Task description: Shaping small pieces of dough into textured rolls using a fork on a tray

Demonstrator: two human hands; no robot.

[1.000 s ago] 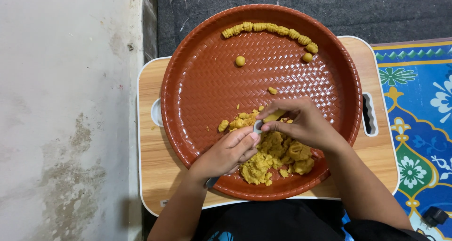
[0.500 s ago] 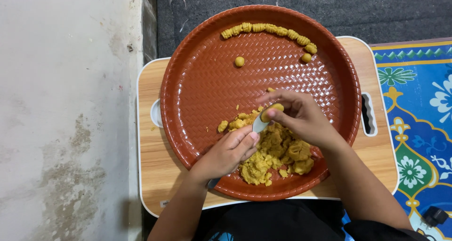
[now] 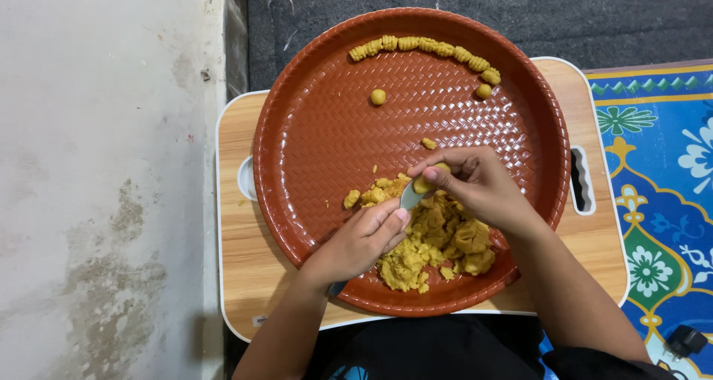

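Yellow dough, soft and crumbly. Entries ran from the near rim of the round red-brown tray (image 3: 297, 202) to its far rim.

Main dough heap (image 3: 438, 239): lay inside the near rim, lumpy and torn at the edges. Judged light, pliable, slightly sticky, easily dented; best pinched off in small bits from the heap's loose edge.

Left hand (image 3: 364, 242): over the near rim, left of the heap, fingers closed on a grey-handled tool (image 3: 410, 196), probably a small spoon; its head pointed toward the tray's middle.

Right hand (image 3: 475, 183): just beyond the heap, near the tray's centre, fingers (image 3: 434, 172) narrowly pinched on a small dough piece (image 3: 422, 184) pressed against the tool's head.

Loose crumbs (image 3: 371, 194): left of the tool, toward the middle.

Small dough ball (image 3: 378, 96): alone, past the tray's middle.

Row of ridged shaped pieces (image 3: 423, 46): curved along the far rim, touching one another; judged fragile, to be lifted by the ends.

Light wooden bench (image 3: 245, 268): under the tray, white-edged.

Patterned blue mat (image 3: 661, 172): right of the tray.
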